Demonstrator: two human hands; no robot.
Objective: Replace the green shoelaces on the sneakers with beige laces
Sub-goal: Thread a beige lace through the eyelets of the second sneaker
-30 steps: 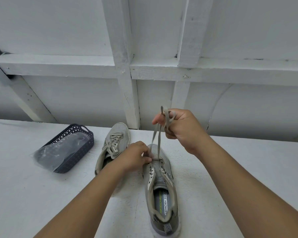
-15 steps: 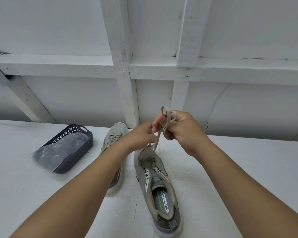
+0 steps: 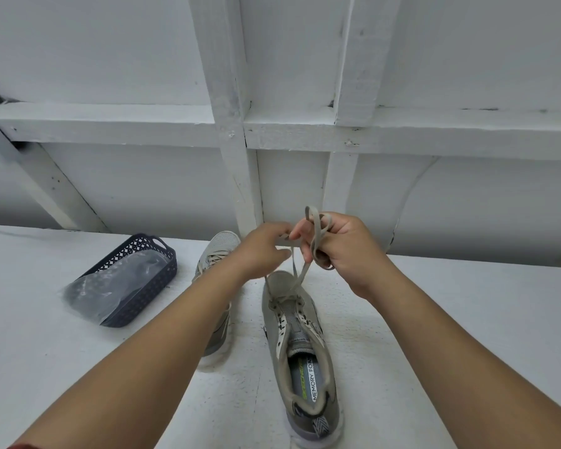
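Both hands raised close together above near shoe toe. Right hand curled round bunched loops of flat beige lace; left hand pinching one strand beside it. Two strands running down to lowest eyelets of grey-olive fabric sneaker with printed insole, flat on white textured bench, heel nearest camera. Second grey sneaker, already laced, behind left forearm. Dark blue perforated plastic basket holding clear plastic bag further left.

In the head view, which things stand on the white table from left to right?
Dark basket holding a plastic bag → far sneaker, partly behind the left forearm → near sneaker, its lace held up by both hands.
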